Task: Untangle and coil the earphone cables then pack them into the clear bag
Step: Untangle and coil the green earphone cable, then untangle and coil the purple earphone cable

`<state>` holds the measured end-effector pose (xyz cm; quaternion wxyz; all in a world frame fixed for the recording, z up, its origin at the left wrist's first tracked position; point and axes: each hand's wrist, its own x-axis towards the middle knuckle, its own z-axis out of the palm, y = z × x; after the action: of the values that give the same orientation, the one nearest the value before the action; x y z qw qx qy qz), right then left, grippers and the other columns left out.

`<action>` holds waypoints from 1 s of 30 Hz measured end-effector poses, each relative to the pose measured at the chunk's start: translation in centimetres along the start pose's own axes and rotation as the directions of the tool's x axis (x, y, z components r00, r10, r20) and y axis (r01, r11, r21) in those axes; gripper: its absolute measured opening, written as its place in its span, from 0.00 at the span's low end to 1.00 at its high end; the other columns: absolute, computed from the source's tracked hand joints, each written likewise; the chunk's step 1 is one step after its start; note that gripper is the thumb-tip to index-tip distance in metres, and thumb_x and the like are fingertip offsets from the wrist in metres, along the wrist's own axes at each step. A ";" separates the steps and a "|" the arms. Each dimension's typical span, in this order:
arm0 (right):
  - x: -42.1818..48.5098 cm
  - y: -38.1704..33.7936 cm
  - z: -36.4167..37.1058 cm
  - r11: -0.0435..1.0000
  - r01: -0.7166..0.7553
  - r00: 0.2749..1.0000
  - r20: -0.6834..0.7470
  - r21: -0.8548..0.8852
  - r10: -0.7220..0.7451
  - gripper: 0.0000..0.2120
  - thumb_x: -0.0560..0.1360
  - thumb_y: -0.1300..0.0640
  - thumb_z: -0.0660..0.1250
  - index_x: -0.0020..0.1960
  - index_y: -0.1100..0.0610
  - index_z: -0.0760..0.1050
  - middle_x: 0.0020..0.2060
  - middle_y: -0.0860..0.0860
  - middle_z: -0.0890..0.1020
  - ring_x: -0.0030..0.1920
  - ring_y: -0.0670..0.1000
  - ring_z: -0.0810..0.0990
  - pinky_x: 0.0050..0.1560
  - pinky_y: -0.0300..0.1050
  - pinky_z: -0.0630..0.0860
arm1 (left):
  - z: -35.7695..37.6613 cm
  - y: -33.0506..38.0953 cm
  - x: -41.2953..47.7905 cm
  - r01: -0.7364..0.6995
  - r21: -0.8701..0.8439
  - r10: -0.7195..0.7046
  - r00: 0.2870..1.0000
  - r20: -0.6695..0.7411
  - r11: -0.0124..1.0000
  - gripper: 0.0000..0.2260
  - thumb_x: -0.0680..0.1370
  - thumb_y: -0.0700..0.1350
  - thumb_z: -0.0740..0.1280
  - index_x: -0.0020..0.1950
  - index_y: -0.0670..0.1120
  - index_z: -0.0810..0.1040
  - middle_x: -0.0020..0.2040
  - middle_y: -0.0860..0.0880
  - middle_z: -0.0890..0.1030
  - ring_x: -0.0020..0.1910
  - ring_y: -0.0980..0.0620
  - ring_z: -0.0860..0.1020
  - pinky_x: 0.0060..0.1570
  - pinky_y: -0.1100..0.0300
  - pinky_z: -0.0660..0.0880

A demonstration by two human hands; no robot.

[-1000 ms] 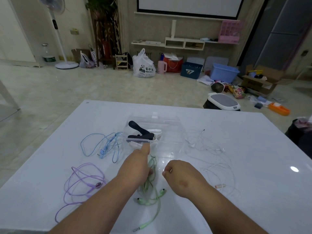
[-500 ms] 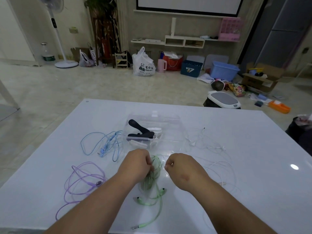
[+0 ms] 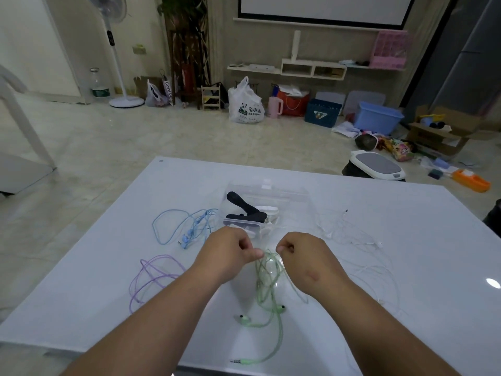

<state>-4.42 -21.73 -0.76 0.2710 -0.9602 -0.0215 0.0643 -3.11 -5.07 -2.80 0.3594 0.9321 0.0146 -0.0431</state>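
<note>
On the glossy white table (image 3: 95,267), at the near left, a thin purple earphone cable (image 3: 154,275) lies in loose overlapping loops. Farther back and a little to the right, a pale blue earphone cable (image 3: 184,226) sprawls in wider curves with its strands bunched at one side. The left hand (image 3: 227,253) hovers above the middle of the table, its fingers curled in and its thumb and forefinger pinching the top of the green earphone cable (image 3: 268,280). That translucent cord hangs in a tangled bunch down to the table, its two rounded buds lying apart near the front and its plug at the near edge. Just beyond the hands lies the clear bag (image 3: 287,202), soft and crinkled, with a black clip-shaped piece and some white parts inside. The right hand (image 3: 303,256) is also curled, fingertips pinching a strand of the same green cord. To the far right, a fine white earphone cable (image 3: 352,237) is scattered in faint, thin loops.
</note>
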 end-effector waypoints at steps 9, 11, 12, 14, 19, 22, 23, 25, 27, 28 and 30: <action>0.7 -1.7 1.0 0.996 0.046 0.999 -0.024 0.082 -0.044 0.09 0.78 0.56 0.60 0.47 0.50 0.78 0.43 0.45 0.80 0.43 0.47 0.79 0.47 0.44 0.78 | -2.7 -1.2 -0.3 -0.025 -0.024 0.026 1.000 0.005 0.999 0.03 0.74 0.44 0.71 0.41 0.50 0.79 0.37 0.57 0.78 0.39 0.56 0.77 0.37 0.65 0.71; 0.9 -2.4 1.5 0.994 0.056 0.998 -0.015 0.094 -0.055 0.09 0.78 0.56 0.59 0.47 0.50 0.79 0.43 0.45 0.80 0.44 0.47 0.79 0.48 0.45 0.78 | -3.6 -1.8 -0.4 -0.039 -0.013 0.039 0.999 -0.006 0.999 0.04 0.74 0.42 0.70 0.41 0.51 0.80 0.36 0.59 0.77 0.39 0.57 0.76 0.39 0.66 0.70; 1.0 -2.9 1.8 0.993 0.062 0.998 -0.010 0.100 -0.061 0.09 0.78 0.56 0.59 0.47 0.50 0.79 0.43 0.45 0.80 0.43 0.48 0.79 0.47 0.46 0.78 | -4.2 -2.2 -0.5 -0.044 -0.002 0.044 0.999 -0.012 0.999 0.04 0.74 0.42 0.69 0.42 0.51 0.80 0.36 0.59 0.77 0.39 0.57 0.76 0.40 0.66 0.70; 1.2 -3.6 2.3 0.991 0.072 0.997 0.004 0.112 -0.073 0.09 0.77 0.56 0.59 0.47 0.50 0.78 0.42 0.45 0.79 0.42 0.49 0.78 0.44 0.45 0.78 | -5.1 -2.8 -0.7 -0.050 0.024 0.050 0.999 -0.010 0.998 0.05 0.74 0.41 0.69 0.42 0.51 0.80 0.36 0.60 0.77 0.40 0.57 0.76 0.42 0.65 0.71; 1.7 -6.0 4.1 0.987 0.111 0.992 0.050 0.114 -0.117 0.09 0.77 0.56 0.59 0.47 0.50 0.79 0.43 0.45 0.79 0.42 0.48 0.77 0.44 0.42 0.76 | -7.4 -4.8 -1.4 -0.029 0.104 0.031 0.999 -0.018 0.994 0.09 0.74 0.38 0.66 0.41 0.53 0.79 0.37 0.58 0.78 0.41 0.57 0.76 0.42 0.66 0.71; 1.8 -7.3 5.2 0.984 0.144 0.985 0.083 0.107 -0.153 0.07 0.77 0.55 0.61 0.45 0.49 0.77 0.42 0.45 0.78 0.42 0.48 0.76 0.45 0.42 0.75 | -8.9 -5.8 -1.8 -0.029 0.211 0.026 0.999 0.020 0.977 0.09 0.76 0.40 0.66 0.45 0.53 0.81 0.45 0.55 0.78 0.43 0.55 0.76 0.43 0.65 0.69; 1.8 -7.6 5.6 0.983 0.154 0.982 0.095 0.098 -0.163 0.06 0.77 0.55 0.61 0.45 0.49 0.77 0.41 0.45 0.78 0.42 0.48 0.76 0.46 0.42 0.75 | -9.4 -6.2 -2.0 -0.030 0.252 0.022 0.999 0.038 0.967 0.09 0.76 0.40 0.66 0.47 0.54 0.82 0.48 0.54 0.77 0.46 0.55 0.76 0.44 0.65 0.68; 1.9 -8.2 6.3 0.982 0.172 0.975 0.125 0.083 -0.182 0.05 0.77 0.54 0.62 0.45 0.49 0.77 0.40 0.44 0.77 0.43 0.47 0.75 0.45 0.41 0.74 | -10.4 -6.9 -2.5 -0.020 0.337 -0.009 0.996 0.087 0.941 0.10 0.76 0.42 0.67 0.52 0.55 0.81 0.51 0.55 0.75 0.53 0.54 0.76 0.48 0.65 0.68; 1.8 -9.0 7.0 0.980 0.175 0.967 0.169 0.098 -0.189 0.03 0.76 0.53 0.65 0.46 0.50 0.77 0.41 0.44 0.77 0.42 0.47 0.76 0.44 0.40 0.74 | -11.3 -7.7 -2.9 -0.008 0.417 -0.049 0.991 0.126 0.909 0.10 0.75 0.46 0.69 0.54 0.57 0.80 0.54 0.54 0.74 0.57 0.53 0.74 0.52 0.63 0.69; 1.8 -9.4 7.4 0.980 0.168 0.962 0.199 0.109 -0.187 0.02 0.75 0.53 0.66 0.47 0.49 0.77 0.42 0.44 0.78 0.43 0.47 0.77 0.44 0.40 0.74 | -11.6 -8.2 -3.0 -0.001 0.449 -0.068 0.988 0.138 0.894 0.10 0.74 0.47 0.70 0.54 0.57 0.80 0.54 0.54 0.74 0.57 0.53 0.74 0.53 0.62 0.70; 1.7 -10.2 8.2 0.984 0.160 0.948 0.264 0.085 -0.177 0.06 0.73 0.51 0.69 0.49 0.49 0.78 0.46 0.46 0.79 0.46 0.48 0.79 0.48 0.42 0.76 | -12.1 -8.8 -3.2 0.023 0.488 -0.112 0.982 0.155 0.873 0.11 0.73 0.50 0.72 0.55 0.57 0.80 0.51 0.55 0.73 0.56 0.53 0.74 0.52 0.62 0.70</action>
<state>-3.93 -8.71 -2.52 0.3000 -0.9281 -0.1379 0.1720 -6.00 9.58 0.51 0.1132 0.9835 0.0038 -0.1411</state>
